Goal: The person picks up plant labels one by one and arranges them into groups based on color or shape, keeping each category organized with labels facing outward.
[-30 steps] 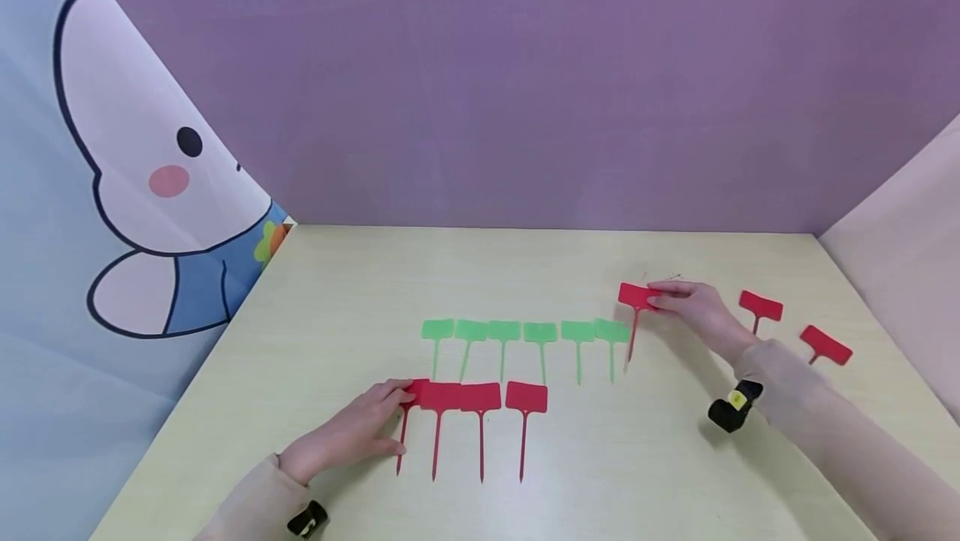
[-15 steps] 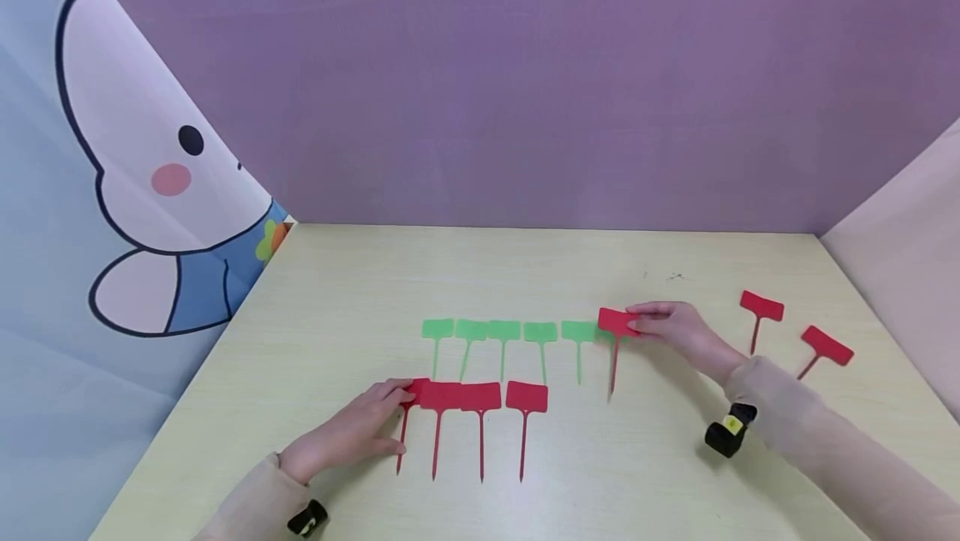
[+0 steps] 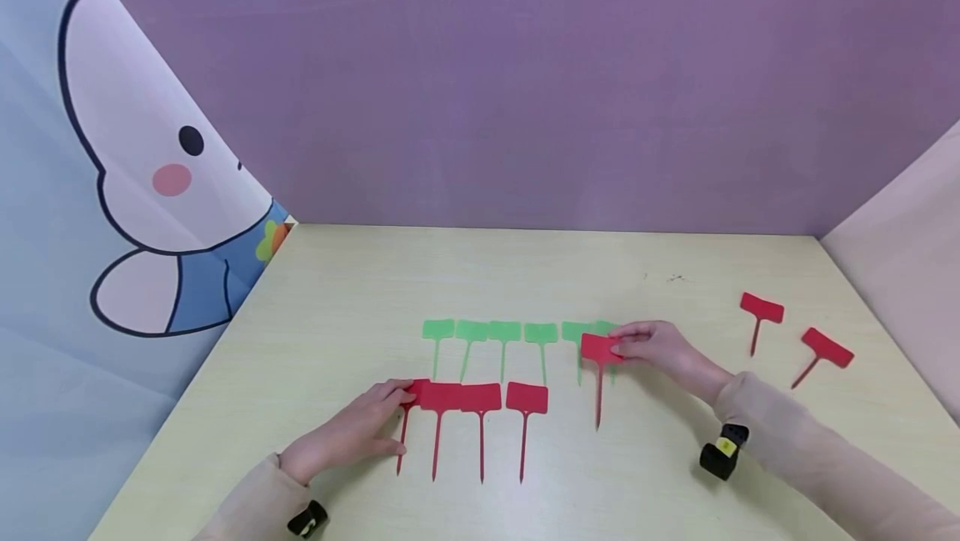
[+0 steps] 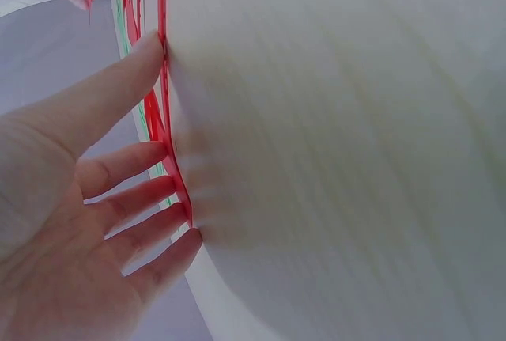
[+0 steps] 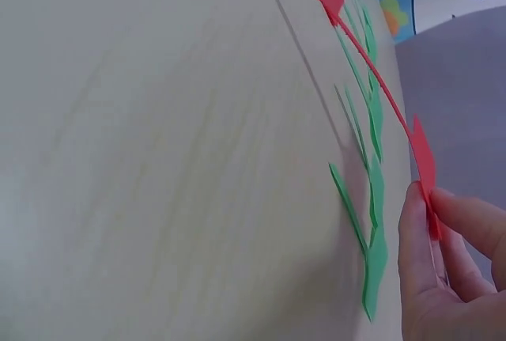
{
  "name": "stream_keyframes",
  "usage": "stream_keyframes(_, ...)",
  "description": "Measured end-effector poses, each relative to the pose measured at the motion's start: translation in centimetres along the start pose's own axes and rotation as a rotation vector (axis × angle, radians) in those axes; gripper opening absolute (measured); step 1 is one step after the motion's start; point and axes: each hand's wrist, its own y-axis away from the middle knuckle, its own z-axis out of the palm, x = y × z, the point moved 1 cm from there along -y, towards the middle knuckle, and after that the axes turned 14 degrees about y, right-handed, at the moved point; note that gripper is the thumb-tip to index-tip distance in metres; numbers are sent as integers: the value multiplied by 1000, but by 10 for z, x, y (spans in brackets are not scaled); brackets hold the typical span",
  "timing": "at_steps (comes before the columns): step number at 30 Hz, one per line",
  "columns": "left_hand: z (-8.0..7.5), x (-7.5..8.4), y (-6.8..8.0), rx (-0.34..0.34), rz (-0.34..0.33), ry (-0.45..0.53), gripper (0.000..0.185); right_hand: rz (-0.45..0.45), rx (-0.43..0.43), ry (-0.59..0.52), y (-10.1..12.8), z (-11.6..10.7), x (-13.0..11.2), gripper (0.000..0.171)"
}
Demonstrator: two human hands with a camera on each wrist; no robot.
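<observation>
A red T-shaped plant label [image 3: 598,348] is pinched at its right edge by my right hand [image 3: 660,351], its pointed stem hanging toward me. In the right wrist view, thumb and fingers grip the head of this label [image 5: 424,155], and its shadow falls on the tabletop. My left hand [image 3: 348,431] rests at the left end of a row of red labels [image 3: 480,397]. Seen from the left wrist, straight fingertips touch the head of the end label [image 4: 180,179] while the thumb lies at its stem. A row of green labels [image 3: 505,330] lies behind, partly covered by the held one.
Two more red labels, one upright [image 3: 761,308] and one slanted [image 3: 827,348], lie at the right of the pale wooden table [image 3: 375,274]. A purple backdrop [image 3: 525,91] rises behind, with a cartoon cloth [image 3: 172,291] at the left.
My right hand has brought the red plant label leftward and nearer to me, past the end of the green row. My left hand stays in place.
</observation>
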Motion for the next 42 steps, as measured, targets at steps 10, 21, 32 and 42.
stream_keyframes(10, -1, 1, 0, -1, -2, 7, 64, -20, -17, 53, 9, 20, -6, 37)
stream_keyframes(21, -1, 1, 0, 3, 14, -6, 64, 7, -12, 99, 13, 33, -6, 35)
stream_keyframes(32, 0, -2, -1, 9, 22, -16, 64, 29, -47, 21, 16, 45, -6, 31)
stream_keyframes(42, 1, -2, -1, 9, 23, -16, 64, 21, -23, 64, 16, 57, -3, 26)
